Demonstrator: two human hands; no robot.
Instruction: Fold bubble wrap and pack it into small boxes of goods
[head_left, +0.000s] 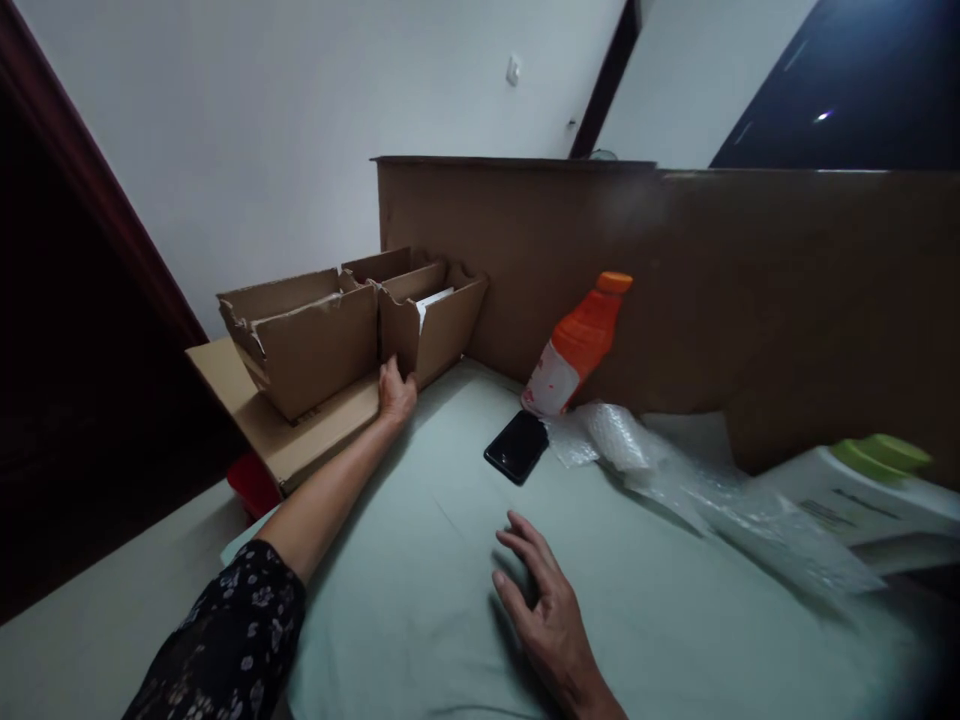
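At the left of the head view, my left hand (397,393) reaches out to a brown cardboard box (436,335) with open compartments. Its fingers are bent against the lower front corner of the box, and their tips are partly hidden. Close beside stands another open-topped cardboard box (319,350), resting on a flat cardboard piece (330,432). My right hand (547,615) is open and holds nothing, fingers apart over the pale green sheet (420,620). A black phone (517,447) lies beyond its fingertips.
An orange bottle (577,345) leans against the brown board (750,290) along the back. Bubble wrap (675,480) stretches rightward from it. A white bottle with a green cap (847,490) lies at the right. Something red (253,484) shows beneath the flat cardboard.
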